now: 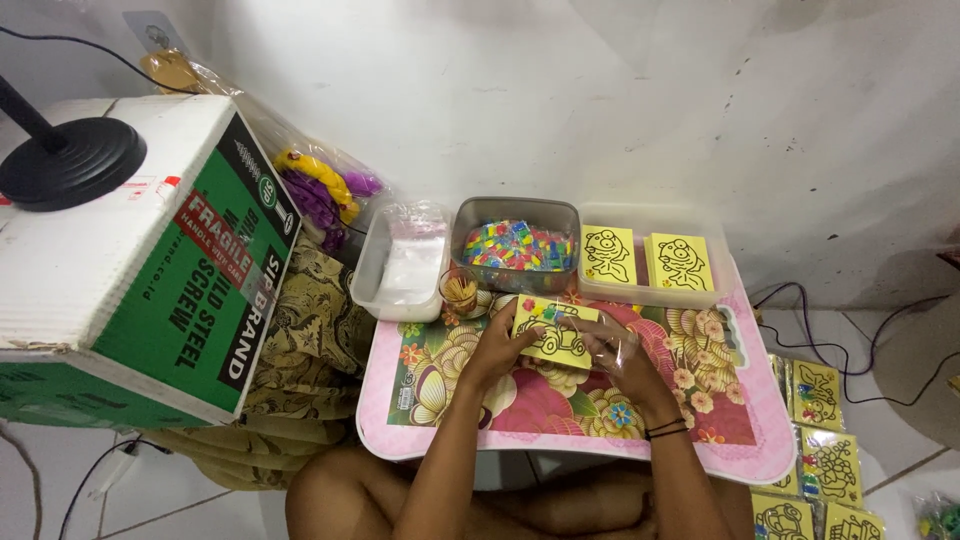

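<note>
A yellow card with a car drawing (556,331) is held between both my hands over a small floral pink table (720,440). My left hand (497,349) grips its left edge. My right hand (620,353) grips its right edge, and a clear plastic sleeve lies over those fingers. Behind the card stand a grey tub of small colourful packets (516,246) and a clear tray (650,292) holding two stacks of yellow drawing cards (678,262).
A clear tub of plastic bags (404,262) and a small cup of sticks (459,291) stand at the table's back left. A big green and white cardboard box (140,270) bearing a black lamp base stands left. Packed yellow cards (820,440) lie on the floor at right, near cables.
</note>
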